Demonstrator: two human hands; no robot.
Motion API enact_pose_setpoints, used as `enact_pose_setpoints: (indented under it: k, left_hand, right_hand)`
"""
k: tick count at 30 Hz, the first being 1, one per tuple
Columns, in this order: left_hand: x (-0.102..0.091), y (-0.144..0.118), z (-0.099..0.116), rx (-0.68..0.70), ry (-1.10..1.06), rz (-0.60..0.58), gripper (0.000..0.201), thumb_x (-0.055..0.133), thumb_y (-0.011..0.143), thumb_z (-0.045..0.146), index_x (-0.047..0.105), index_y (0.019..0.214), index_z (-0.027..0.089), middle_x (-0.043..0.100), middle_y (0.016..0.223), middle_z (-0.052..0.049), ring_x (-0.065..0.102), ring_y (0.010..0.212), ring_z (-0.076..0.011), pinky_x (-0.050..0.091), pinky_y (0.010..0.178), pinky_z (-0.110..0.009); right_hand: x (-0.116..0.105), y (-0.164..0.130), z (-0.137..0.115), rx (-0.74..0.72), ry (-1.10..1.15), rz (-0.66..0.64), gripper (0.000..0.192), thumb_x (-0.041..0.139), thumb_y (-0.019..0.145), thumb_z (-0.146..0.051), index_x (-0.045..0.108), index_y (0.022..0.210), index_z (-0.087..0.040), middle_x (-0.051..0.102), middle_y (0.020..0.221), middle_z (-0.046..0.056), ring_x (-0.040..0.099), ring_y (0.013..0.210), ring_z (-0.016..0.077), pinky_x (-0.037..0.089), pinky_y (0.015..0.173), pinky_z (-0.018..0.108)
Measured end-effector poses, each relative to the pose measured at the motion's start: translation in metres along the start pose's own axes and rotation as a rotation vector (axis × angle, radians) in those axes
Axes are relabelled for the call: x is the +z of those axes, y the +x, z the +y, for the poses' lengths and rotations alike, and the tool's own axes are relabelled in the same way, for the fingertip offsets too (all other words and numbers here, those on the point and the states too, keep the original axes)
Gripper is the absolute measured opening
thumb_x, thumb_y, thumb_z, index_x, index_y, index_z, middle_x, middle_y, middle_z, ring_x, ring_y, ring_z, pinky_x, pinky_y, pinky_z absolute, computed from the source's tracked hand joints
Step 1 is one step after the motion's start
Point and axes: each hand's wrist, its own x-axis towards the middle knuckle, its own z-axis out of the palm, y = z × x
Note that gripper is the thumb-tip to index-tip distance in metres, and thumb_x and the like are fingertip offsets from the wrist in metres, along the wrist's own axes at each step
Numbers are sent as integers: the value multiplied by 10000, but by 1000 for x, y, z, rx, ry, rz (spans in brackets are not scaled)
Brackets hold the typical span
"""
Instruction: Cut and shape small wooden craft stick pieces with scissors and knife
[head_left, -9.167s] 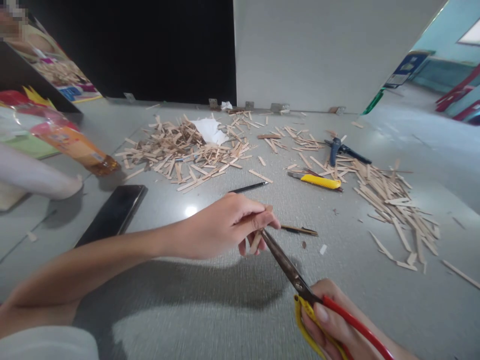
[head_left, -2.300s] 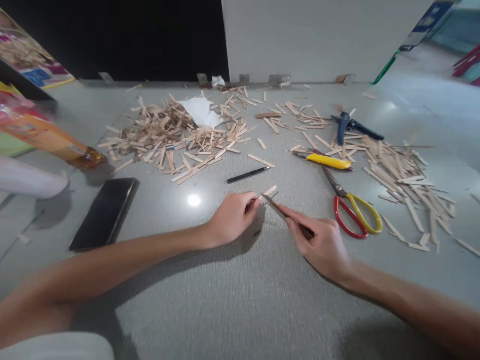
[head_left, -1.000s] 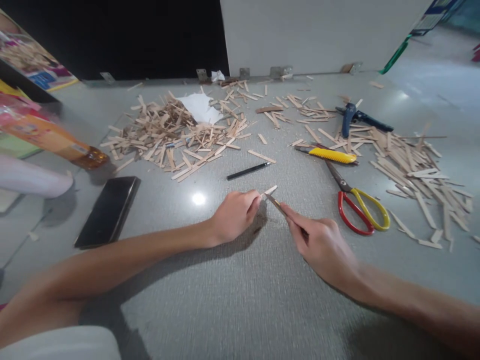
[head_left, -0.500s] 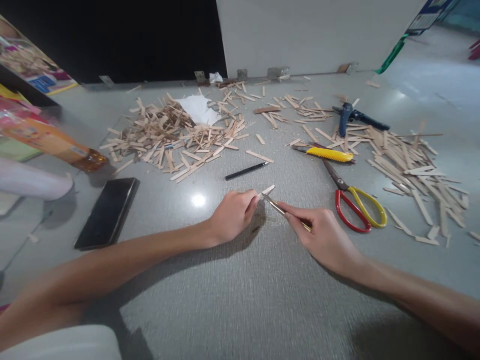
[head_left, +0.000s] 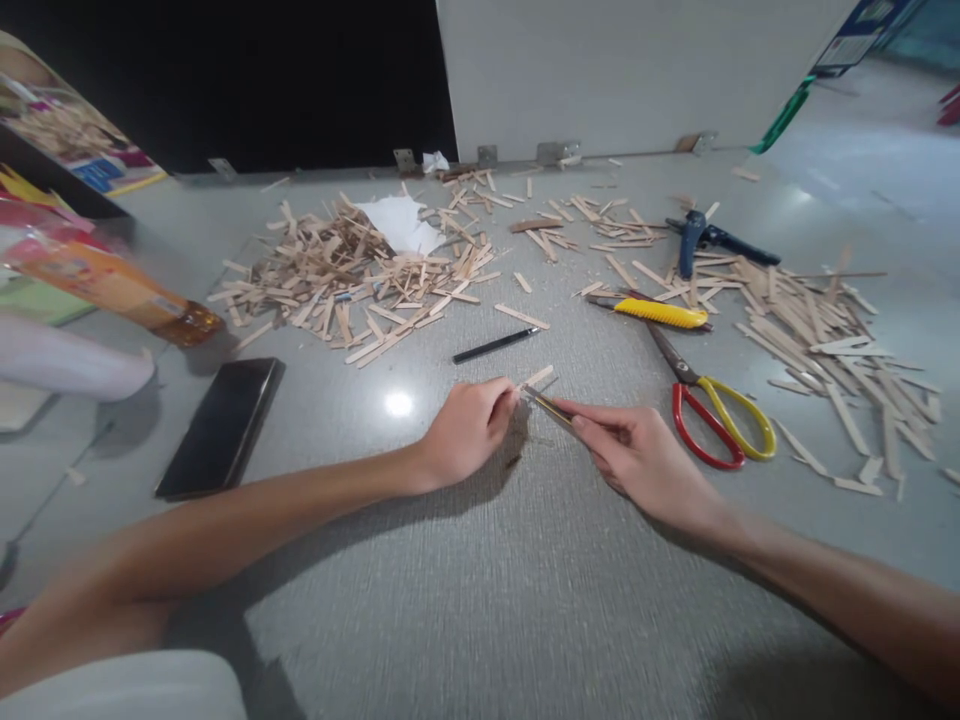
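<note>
Near the middle of the grey surface, my left hand (head_left: 466, 432) pinches a small flat wooden stick (head_left: 540, 376), whose far end juts out past the fingertips. My right hand (head_left: 643, 458) is closed around a slim craft knife (head_left: 552, 406) with a thin metal blade and a yellowish handle. The knife's tip meets the stick right beside my left fingertips. A black pen-like rod (head_left: 495, 345) lies just beyond both hands. To the right of my right hand rest scissors (head_left: 721, 425) with one red and one yellow handle loop.
A yellow box cutter (head_left: 660, 311) and a dark blue tool (head_left: 699, 243) lie back right by a stick pile (head_left: 817, 330). Another pile (head_left: 322, 265) with white paper (head_left: 403, 222) sits back left. A phone (head_left: 219, 428) and a bottle (head_left: 112, 280) are at left.
My right hand and the knife have shifted slightly up, the blade now lying flatter along the stick. My left hand keeps its pinch. The whole view has moved a little.
</note>
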Motion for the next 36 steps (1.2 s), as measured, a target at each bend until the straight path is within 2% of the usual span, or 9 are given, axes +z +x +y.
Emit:
enact_pose_setpoints:
  k: [3, 5, 11, 16, 20, 25, 27, 30, 36]
  left_hand:
    - [0, -1, 2, -33, -56, -6, 348, 451, 1078, 324, 516, 751, 227, 612, 558, 41, 537, 479, -124, 376, 547, -244]
    - [0, -1, 4, -51, -88, 5, 333, 455, 1082, 335, 545, 783, 223, 653, 577, 37, 554, 481, -123, 394, 547, -239]
    - [4, -3, 7, -80, -184, 36, 312, 467, 1069, 340, 530, 785, 227, 665, 599, 32, 493, 444, -106, 384, 516, -228]
    - [4, -2, 10, -103, -294, 26, 334, 479, 1083, 418, 531, 816, 223, 698, 666, 13, 485, 428, -91, 386, 479, -214]
    - [2, 1, 12, -106, -400, -46, 361, 452, 1101, 475, 583, 901, 204, 750, 751, -18, 532, 438, -91, 431, 475, -212]
    - [-3, 5, 10, -111, -512, -153, 298, 479, 1055, 320, 658, 869, 171, 743, 768, -37, 585, 508, -96, 462, 501, -202]
    - [-6, 6, 10, -121, -558, -192, 273, 505, 1035, 282, 676, 857, 165, 730, 746, -30, 599, 512, -98, 453, 490, -196]
    - [-9, 7, 10, -138, -618, -235, 335, 480, 1069, 321, 698, 870, 162, 696, 680, -19, 634, 520, -117, 433, 461, -194]
    - [-8, 8, 8, -154, -680, -276, 359, 568, 1090, 451, 667, 899, 163, 684, 655, -2, 626, 498, -110, 436, 455, -194]
  right_hand:
    - [4, -3, 1, -121, -135, 67, 550, 532, 989, -394, 811, 1343, -79, 513, 578, -22, 255, 535, 131, 215, 457, 270]
    - [8, -6, 2, -183, -207, 97, 541, 509, 1000, -385, 819, 1333, -94, 562, 577, -13, 250, 536, 137, 216, 450, 278]
    - [20, -15, 5, -371, -292, 207, 507, 484, 1033, -277, 790, 1346, -21, 453, 534, -56, 203, 495, 123, 229, 423, 272]
    - [27, -17, 11, -469, -283, 271, 485, 485, 1053, -220, 754, 1360, 43, 371, 537, -79, 200, 461, 106, 235, 401, 247]
    - [23, -15, 13, -461, -315, 289, 472, 498, 1052, -224, 763, 1381, -14, 433, 514, -73, 226, 436, 103, 256, 393, 236]
    - [20, -14, 14, -474, -348, 279, 459, 497, 1060, -225, 780, 1376, -49, 662, 590, -3, 255, 412, 95, 298, 382, 231]
    - [20, -14, 15, -491, -361, 281, 450, 497, 1067, -224, 786, 1362, -43, 645, 576, -9, 285, 416, 92, 346, 410, 211]
    - [21, -13, 18, -503, -383, 291, 444, 503, 1075, -237, 795, 1345, -40, 584, 555, -25, 331, 437, 96, 393, 450, 194]
    - [19, -11, 18, -498, -350, 276, 463, 491, 1077, -253, 789, 1346, -22, 490, 535, -50, 253, 443, 95, 324, 414, 195]
